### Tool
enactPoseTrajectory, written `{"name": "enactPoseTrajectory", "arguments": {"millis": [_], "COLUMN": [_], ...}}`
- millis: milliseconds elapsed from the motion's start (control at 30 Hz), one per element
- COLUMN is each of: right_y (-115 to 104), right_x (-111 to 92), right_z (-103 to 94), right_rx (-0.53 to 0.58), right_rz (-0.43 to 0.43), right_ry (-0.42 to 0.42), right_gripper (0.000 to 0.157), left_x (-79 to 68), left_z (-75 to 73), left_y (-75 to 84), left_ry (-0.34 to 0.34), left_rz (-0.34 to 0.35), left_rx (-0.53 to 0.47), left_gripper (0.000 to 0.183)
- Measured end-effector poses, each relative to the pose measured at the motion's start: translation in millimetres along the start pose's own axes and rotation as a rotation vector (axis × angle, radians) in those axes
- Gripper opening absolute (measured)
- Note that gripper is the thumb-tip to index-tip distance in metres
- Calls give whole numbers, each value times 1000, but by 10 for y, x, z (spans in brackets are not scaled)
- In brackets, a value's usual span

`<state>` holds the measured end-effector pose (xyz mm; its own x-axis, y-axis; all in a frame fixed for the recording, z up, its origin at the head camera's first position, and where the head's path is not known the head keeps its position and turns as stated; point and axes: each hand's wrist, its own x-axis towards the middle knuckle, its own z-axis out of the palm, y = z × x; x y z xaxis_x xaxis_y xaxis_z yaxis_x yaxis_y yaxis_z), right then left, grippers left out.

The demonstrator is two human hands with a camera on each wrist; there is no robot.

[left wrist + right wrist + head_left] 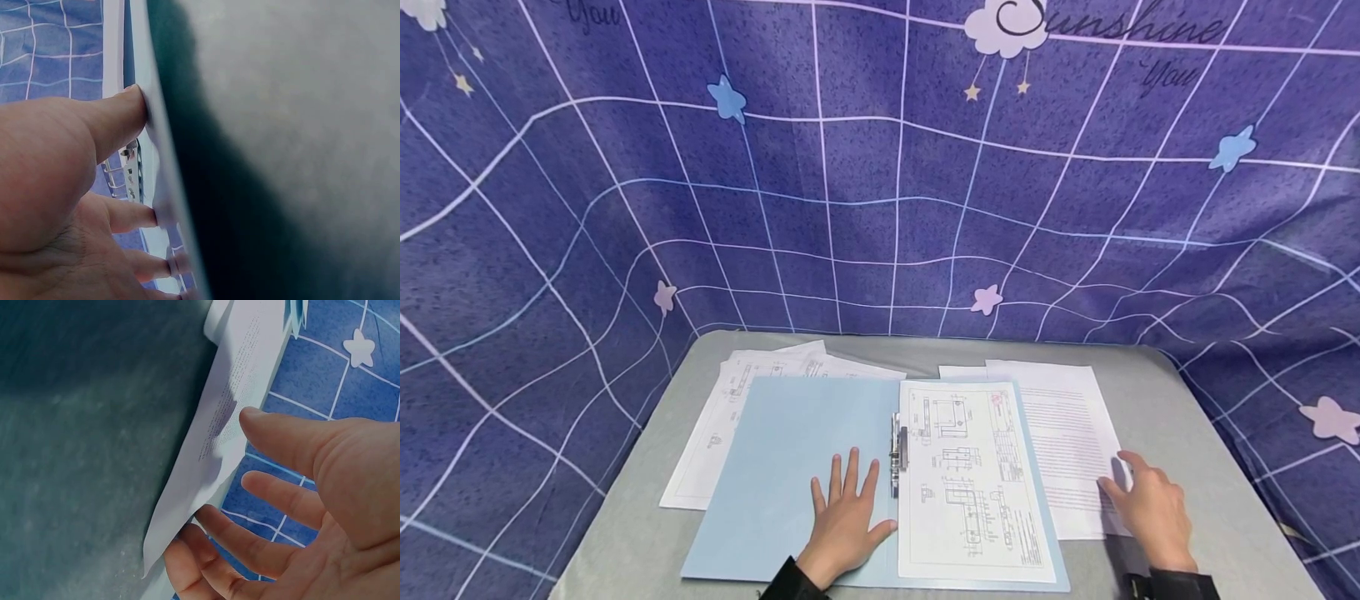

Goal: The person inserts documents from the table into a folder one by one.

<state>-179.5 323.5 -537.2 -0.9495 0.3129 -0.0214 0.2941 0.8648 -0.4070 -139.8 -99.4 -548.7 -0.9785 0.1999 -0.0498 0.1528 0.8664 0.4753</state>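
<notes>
A light blue folder (797,458) lies open on the table, with a metal lever clip (895,454) along its spine. A sheet with technical drawings (973,533) covers its right side. My left hand (842,529) rests on the left cover with fingers spread, the thumb near the spine. To the right of the folder lies a sheet of printed text (1067,425), partly under it. My right hand (1153,512) is at this sheet's right edge. In the right wrist view, several fingertips (203,515) meet the edge of the paper (187,494), while the thumb stands apart from them.
More drawing sheets (700,467) stick out from under the folder's left and back edges. A further white sheet (962,372) shows behind the folder. The grey table (1195,433) is bordered by a dark blue patterned cloth (865,225) at the back and sides.
</notes>
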Motion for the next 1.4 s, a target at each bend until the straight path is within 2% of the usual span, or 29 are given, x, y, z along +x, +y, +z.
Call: {"name": "enactPoseTrajectory", "arguments": {"millis": [333,533,767,933,1033,1200,1400], "right_y": [-42,-80,-66,-44,-38,-39,-31], "right_x": [16,52,70,77,80,74,76], "right_z": [34,44,42,35,32,39,48], "right_rx": [33,41,44,56,65,71,66], "right_rz": [-33,21,18,56,74,52,37], "right_ry": [48,43,39,27,34,72,89], "right_gripper": [54,53,55,59,51,30,22], "left_x": [-8,-2,-3,-8,-9,-7,-1], "left_z": [-16,-19,-20,-25,-27,-26,-24], "left_y": [10,4,3,5,6,7,5], "left_ry": [-3,1,-1,-8,-10,-11,-14], "left_rz": [-3,3,2,-2,-2,-5,-7], "left_rx": [-5,-9,-13,-14,-10,-10,-15], "left_gripper": [86,85,85,85,84,85,86]}}
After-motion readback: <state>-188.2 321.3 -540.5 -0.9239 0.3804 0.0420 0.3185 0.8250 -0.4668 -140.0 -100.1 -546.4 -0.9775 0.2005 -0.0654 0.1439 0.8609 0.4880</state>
